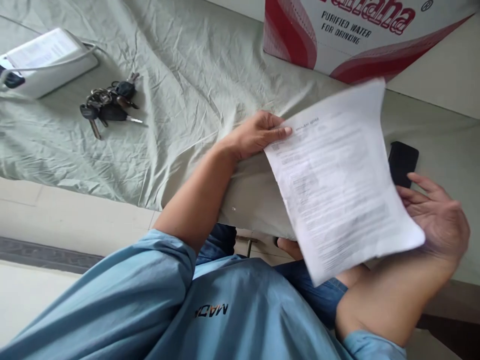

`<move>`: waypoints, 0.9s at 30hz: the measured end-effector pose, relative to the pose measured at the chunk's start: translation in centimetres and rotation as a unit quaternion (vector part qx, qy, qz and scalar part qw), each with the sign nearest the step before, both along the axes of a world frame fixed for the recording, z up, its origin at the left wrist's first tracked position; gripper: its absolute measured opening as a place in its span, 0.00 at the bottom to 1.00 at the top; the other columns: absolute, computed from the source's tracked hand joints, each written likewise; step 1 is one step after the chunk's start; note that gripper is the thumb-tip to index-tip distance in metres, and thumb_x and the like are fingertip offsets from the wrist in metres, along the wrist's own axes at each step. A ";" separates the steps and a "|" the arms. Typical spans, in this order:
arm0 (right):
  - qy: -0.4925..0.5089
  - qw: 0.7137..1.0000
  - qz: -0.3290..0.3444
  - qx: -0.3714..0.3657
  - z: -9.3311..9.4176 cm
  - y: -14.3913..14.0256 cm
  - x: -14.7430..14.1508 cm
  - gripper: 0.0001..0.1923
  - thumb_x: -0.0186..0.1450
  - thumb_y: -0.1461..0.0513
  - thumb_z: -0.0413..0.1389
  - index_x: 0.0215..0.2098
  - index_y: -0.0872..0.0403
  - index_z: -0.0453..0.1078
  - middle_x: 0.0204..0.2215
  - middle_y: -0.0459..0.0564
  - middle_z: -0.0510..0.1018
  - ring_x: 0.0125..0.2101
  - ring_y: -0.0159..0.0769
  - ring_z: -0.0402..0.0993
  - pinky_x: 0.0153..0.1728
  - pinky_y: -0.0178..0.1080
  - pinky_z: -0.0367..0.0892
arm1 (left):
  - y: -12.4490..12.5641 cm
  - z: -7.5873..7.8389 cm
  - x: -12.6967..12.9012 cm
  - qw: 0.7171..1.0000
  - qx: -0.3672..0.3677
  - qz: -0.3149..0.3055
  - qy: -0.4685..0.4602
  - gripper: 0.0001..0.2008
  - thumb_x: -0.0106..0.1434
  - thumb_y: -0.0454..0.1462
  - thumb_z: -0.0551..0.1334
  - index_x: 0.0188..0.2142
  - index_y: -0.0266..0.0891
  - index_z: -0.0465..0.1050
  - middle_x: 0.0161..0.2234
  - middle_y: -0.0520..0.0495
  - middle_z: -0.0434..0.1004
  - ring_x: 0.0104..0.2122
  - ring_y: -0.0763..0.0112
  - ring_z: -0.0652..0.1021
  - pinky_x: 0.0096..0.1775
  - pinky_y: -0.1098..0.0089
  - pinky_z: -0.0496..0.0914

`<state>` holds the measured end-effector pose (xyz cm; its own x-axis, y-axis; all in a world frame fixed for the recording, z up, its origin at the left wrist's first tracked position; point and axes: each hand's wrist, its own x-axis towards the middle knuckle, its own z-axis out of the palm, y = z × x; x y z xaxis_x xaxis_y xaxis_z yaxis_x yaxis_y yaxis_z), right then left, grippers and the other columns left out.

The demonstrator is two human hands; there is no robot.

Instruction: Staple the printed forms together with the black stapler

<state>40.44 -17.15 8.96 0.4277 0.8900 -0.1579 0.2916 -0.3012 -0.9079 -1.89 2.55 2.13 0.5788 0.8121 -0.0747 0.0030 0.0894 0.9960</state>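
A printed sheet of paper hangs tilted in front of me over the table's near edge, its lines of text too blurred to read. My left hand is closed on its upper left edge, with the thumb lying on top. At the sheet's right edge is my right hand, fingers apart and slightly curled. The paper's lower right corner overlaps that palm, and I cannot tell whether they touch. Just beyond the right fingertips lies a black phone, partly covered by the sheet.
A wrinkled green cloth covers the table. On it at the left are a bunch of keys and a white device with a cord. A red and white water carton stands at the back.
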 end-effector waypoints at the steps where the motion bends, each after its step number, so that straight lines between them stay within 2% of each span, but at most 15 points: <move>1: 0.028 1.000 0.007 -0.004 0.2 0.1 0.0 0.51 0.51 0.16 0.72 0.56 0.37 0.92 0.46 0.65 0.95 0.52 0.67 0.95 0.55 0.69 0.88 | -0.1 0.4 0.0 0.999 0.002 -0.039 0.010 0.29 0.70 0.62 0.81 0.38 0.38 0.85 0.33 0.45 0.83 0.32 0.66 0.83 0.32 0.66 0.76; 4: 0.109 0.993 0.037 -0.016 -0.3 1.1 -1.9 0.49 0.41 0.23 0.83 0.51 0.40 0.94 0.44 0.64 0.95 0.43 0.62 0.94 0.45 0.62 0.88 | -0.6 1.6 0.3 0.989 0.039 -0.137 0.047 0.22 0.72 0.54 0.78 0.36 0.38 0.86 0.31 0.47 0.82 0.30 0.70 0.78 0.31 0.67 0.70; 7: 0.124 0.988 0.094 -0.003 -1.9 2.2 -5.2 0.42 0.49 0.31 0.86 0.53 0.43 0.93 0.44 0.58 0.95 0.42 0.56 0.94 0.47 0.56 0.88 | -0.9 2.4 0.6 0.977 0.080 -0.174 0.093 0.18 0.74 0.48 0.74 0.32 0.39 0.83 0.29 0.50 0.78 0.29 0.72 0.75 0.33 0.67 0.67; 9: 0.102 0.990 0.091 0.035 -3.1 3.0 -7.1 0.33 0.59 0.36 0.84 0.52 0.45 0.92 0.40 0.52 0.94 0.41 0.50 0.92 0.48 0.51 0.87 | -1.1 2.6 0.7 0.972 0.093 -0.181 0.114 0.17 0.75 0.45 0.72 0.32 0.39 0.82 0.28 0.51 0.76 0.29 0.72 0.73 0.34 0.67 0.66; 11: 0.043 0.995 0.069 0.059 -4.0 3.8 -8.1 0.24 0.66 0.39 0.82 0.44 0.47 0.91 0.34 0.47 0.90 0.36 0.42 0.87 0.44 0.45 0.83 | -1.2 2.6 0.7 0.974 0.090 -0.174 0.115 0.14 0.75 0.44 0.71 0.34 0.38 0.84 0.30 0.50 0.80 0.31 0.71 0.76 0.35 0.67 0.69; 13: 0.010 0.997 0.051 0.054 -4.6 4.4 -8.1 0.22 0.67 0.40 0.81 0.37 0.47 0.89 0.29 0.44 0.87 0.30 0.38 0.81 0.35 0.42 0.79 | -1.1 2.4 0.8 0.980 0.080 -0.147 0.107 0.10 0.74 0.43 0.72 0.42 0.38 0.88 0.37 0.47 0.87 0.36 0.69 0.82 0.39 0.68 0.73; 15: 0.017 0.998 0.046 0.031 -4.9 4.7 -7.4 0.22 0.64 0.39 0.82 0.35 0.45 0.88 0.28 0.44 0.87 0.27 0.39 0.79 0.29 0.42 0.76 | -1.1 2.1 0.9 0.985 0.071 -0.109 0.113 0.11 0.73 0.41 0.73 0.50 0.39 0.90 0.40 0.47 0.89 0.37 0.70 0.83 0.39 0.69 0.74; 17: 0.035 0.998 0.053 0.008 -5.0 4.7 -6.3 0.24 0.61 0.37 0.83 0.35 0.44 0.88 0.29 0.46 0.89 0.28 0.43 0.82 0.28 0.45 0.77 | -1.0 1.7 1.1 0.986 0.065 -0.087 0.129 0.12 0.72 0.38 0.73 0.53 0.39 0.89 0.36 0.50 0.86 0.32 0.73 0.79 0.36 0.69 0.72; 22: 0.048 0.995 0.080 -0.043 -5.4 3.8 -4.3 0.26 0.59 0.34 0.83 0.34 0.42 0.88 0.31 0.48 0.92 0.31 0.49 0.89 0.31 0.50 0.86 | -1.2 1.4 1.6 0.984 0.082 -0.068 0.146 0.12 0.71 0.29 0.69 0.51 0.39 0.87 0.28 0.56 0.81 0.26 0.76 0.76 0.37 0.69 0.71; 27: 0.083 0.993 0.071 -0.032 -5.7 4.5 -5.3 0.26 0.57 0.35 0.85 0.36 0.41 0.88 0.34 0.47 0.93 0.38 0.52 0.93 0.40 0.53 0.91 | -1.6 1.6 2.0 0.971 0.124 -0.049 0.197 0.12 0.70 0.27 0.66 0.41 0.40 0.88 0.26 0.56 0.80 0.25 0.76 0.75 0.38 0.68 0.70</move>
<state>35.09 -12.70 3.26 0.2612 0.9255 -0.2743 0.1842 -0.3267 -0.9270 0.10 0.91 3.71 0.6197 0.7763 -0.1154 0.3846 -0.1722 0.9069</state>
